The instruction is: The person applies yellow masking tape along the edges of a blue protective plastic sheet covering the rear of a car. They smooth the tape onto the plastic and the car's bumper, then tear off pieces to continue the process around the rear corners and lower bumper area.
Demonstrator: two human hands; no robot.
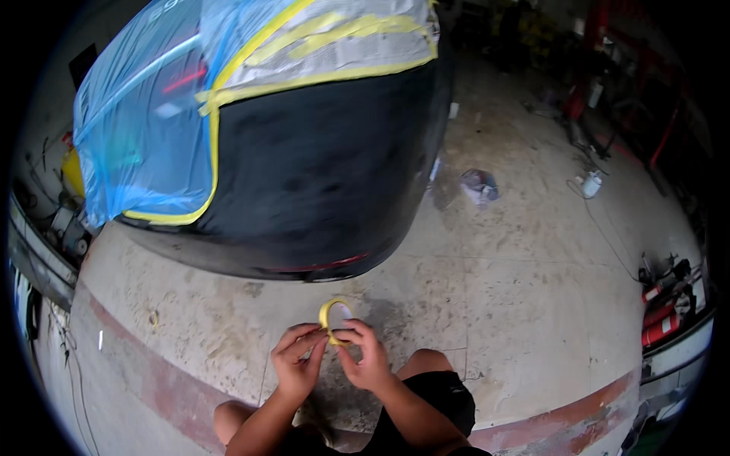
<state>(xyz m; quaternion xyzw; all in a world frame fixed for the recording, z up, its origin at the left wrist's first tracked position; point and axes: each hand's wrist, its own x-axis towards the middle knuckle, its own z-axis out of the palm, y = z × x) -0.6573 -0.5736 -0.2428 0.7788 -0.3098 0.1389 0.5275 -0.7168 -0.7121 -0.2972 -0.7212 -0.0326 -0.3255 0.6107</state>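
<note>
Both grips are clamped on a small yellow tape roll [335, 319], low in the frame's centre: the left hand [298, 363] pinches its lower left edge, the right hand [365, 357] its right side. Just above it looms a black car body [319, 159], masked with blue plastic film [137, 137] at upper left. A concrete floor [525, 289] spreads to the right.

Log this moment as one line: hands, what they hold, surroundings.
left hand: on tape roll | right hand: on tape roll | yellow masking tape roll: held in both hands | masked black car bumper: ahead | concrete floor: below
</note>
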